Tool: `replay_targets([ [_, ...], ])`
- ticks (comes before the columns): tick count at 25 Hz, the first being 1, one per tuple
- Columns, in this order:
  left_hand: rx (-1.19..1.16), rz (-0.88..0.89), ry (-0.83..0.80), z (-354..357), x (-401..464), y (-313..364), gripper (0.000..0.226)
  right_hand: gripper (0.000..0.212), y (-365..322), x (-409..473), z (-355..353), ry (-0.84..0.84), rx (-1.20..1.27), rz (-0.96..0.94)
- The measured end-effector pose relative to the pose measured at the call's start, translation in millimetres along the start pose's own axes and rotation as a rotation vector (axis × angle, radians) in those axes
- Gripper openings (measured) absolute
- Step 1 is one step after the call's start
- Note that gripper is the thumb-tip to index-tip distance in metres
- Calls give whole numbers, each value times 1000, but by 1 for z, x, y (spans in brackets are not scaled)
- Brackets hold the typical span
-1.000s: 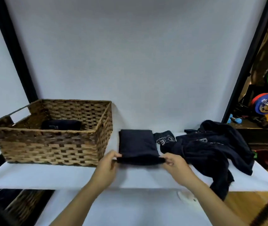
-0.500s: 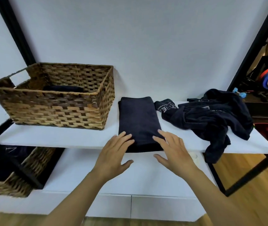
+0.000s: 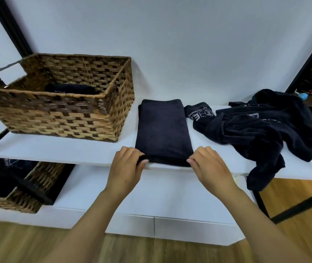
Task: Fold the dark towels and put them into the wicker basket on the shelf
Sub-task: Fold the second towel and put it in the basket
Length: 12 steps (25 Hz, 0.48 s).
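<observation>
Since half a second ago my flat palms came off the towel top; now my left hand and right hand pinch the near corners of the folded towel on the shelf. Wicker basket holds one towel; unfolded pile remains.

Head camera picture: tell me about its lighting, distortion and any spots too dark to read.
Head view: soft, even light with faint shadows; wide-angle bending bows the shelf edge and slants the black posts; the folded towel, pinched by the left hand and right hand, shows little texture; the towel pile merges into one dark mass; the basket weave is sharp.
</observation>
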<state>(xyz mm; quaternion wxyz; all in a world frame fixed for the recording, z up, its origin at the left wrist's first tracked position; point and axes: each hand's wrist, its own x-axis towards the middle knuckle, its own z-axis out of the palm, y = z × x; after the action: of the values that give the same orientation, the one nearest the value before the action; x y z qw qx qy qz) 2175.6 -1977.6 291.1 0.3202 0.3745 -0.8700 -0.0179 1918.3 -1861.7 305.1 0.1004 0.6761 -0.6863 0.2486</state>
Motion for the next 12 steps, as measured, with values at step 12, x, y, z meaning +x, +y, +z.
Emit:
replay_targets([
  [12, -139, -223, 4, -12, 10, 9, 11, 37, -13, 22, -8, -233, 62, 200],
])
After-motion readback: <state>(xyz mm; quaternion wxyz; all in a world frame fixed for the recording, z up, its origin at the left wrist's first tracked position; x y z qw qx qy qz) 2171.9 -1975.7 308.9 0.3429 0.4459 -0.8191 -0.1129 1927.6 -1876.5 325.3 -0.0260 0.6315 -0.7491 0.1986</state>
